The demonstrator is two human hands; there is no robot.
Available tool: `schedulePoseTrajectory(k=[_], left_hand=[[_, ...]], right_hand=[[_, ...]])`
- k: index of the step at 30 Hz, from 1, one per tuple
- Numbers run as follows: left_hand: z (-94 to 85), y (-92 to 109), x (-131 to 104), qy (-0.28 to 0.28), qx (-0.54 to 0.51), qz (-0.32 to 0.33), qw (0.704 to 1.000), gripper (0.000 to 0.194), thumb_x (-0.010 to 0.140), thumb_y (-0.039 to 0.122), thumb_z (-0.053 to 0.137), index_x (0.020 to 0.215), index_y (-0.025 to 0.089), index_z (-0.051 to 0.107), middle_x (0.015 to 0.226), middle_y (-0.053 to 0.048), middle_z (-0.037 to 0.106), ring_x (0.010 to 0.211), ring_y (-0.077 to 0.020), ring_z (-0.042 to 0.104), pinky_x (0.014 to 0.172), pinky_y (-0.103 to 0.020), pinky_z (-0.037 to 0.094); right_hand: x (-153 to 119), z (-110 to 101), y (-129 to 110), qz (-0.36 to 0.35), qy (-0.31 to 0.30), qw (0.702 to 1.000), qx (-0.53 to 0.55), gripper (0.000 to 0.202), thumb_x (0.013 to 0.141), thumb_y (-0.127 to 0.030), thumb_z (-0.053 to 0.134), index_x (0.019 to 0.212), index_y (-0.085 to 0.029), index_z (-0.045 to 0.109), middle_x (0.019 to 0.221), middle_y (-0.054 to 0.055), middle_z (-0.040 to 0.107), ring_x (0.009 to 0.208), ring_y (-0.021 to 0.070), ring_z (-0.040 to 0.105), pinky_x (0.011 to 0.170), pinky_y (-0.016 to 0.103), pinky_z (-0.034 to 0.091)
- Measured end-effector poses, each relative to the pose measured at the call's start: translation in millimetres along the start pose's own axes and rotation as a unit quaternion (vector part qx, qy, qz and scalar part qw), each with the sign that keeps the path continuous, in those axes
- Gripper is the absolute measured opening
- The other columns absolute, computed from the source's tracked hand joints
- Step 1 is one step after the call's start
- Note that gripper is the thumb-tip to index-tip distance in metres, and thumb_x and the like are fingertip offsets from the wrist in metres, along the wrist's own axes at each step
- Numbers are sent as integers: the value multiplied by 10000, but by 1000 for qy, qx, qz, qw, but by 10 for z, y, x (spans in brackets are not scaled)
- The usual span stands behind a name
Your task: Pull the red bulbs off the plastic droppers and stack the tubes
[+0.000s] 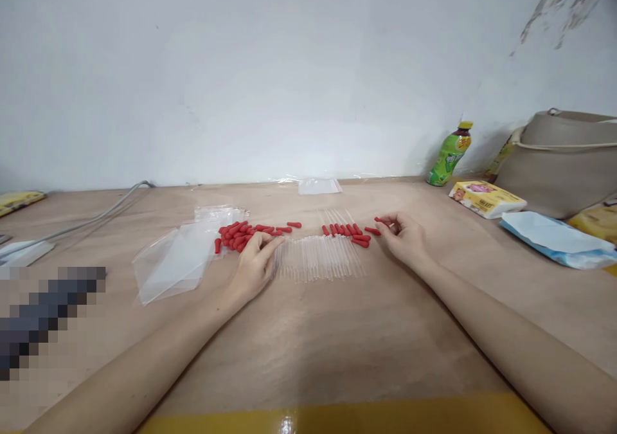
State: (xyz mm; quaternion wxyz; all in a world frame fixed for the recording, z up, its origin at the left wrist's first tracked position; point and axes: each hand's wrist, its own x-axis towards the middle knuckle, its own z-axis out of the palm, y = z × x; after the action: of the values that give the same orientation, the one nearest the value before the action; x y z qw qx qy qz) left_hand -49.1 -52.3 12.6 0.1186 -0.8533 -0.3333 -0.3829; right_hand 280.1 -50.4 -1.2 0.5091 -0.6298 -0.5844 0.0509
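A row of clear dropper tubes (318,257) lies side by side on the table in front of me. My left hand (255,263) is at the row's left end, thumb and fingers closed together at the tube tops; what they pinch, if anything, is hidden. Next to it is a pile of red rubber bulbs (236,233). My right hand (402,236) pinches a red rubber bulb (378,220) just right of the row. Beyond the loose tubes, several droppers with red bulbs (341,229) on them lie lined up, their tubes pointing to the wall. More loose bulbs (360,242) rest close by.
Clear plastic bags (171,263) lie at the left, and a small bag (319,186) by the wall. A grey cable (116,207) crosses the left side. At the right stand a green bottle (450,157), a yellow tissue pack (486,198), a blue-white pack (559,238) and a beige bag (563,164).
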Motion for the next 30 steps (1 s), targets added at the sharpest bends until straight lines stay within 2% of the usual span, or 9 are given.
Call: schedulePoseTrajectory(k=[4,8,14,19,25,30], left_hand=[[8,6,-30,-2,-6,21,1000,323,852,81,382,1120,176,535,893,-69,550,823,-157,546,716,-292,491],[16,18,-69,-13,-34,44,998,306,832,105,436,1117,168,526,978,-92,572,884,-176,563,762,-315,497],[-14,44,-106,-46,-68,32,996,249,808,189,535,1054,160,563,995,-93,579,899,-194,552,783,-344,487],[-102,91,-83,-76,-74,21,994,263,800,245,569,1048,158,574,988,-94,584,890,-202,534,786,-368,468],[-140,96,-82,-70,-66,24,995,236,802,232,567,1024,155,589,974,-89,584,897,-198,534,805,-380,454],[-131,89,-76,-79,-64,18,995,201,822,227,538,999,156,603,977,-88,593,917,-199,544,817,-380,464]], right_hand=[[-13,30,23,3,-38,999,-23,267,720,-349,544,865,-155,656,673,34,621,524,118,493,527,254,415],[-25,44,26,-38,-49,997,-39,257,723,-316,523,835,-150,683,798,64,634,572,118,525,574,260,437],[-50,45,11,-38,-73,995,-54,284,756,-330,507,868,-145,690,760,59,644,594,132,544,563,258,433],[-54,49,18,-40,-60,996,-54,261,756,-339,514,826,-159,690,729,49,634,584,131,533,565,260,427],[-53,54,48,-68,-33,995,-61,265,759,-343,508,787,-155,693,683,48,581,557,132,496,557,271,412],[-16,40,7,-63,-19,994,-86,244,748,-325,510,783,-162,687,730,53,601,671,161,543,638,280,421]])
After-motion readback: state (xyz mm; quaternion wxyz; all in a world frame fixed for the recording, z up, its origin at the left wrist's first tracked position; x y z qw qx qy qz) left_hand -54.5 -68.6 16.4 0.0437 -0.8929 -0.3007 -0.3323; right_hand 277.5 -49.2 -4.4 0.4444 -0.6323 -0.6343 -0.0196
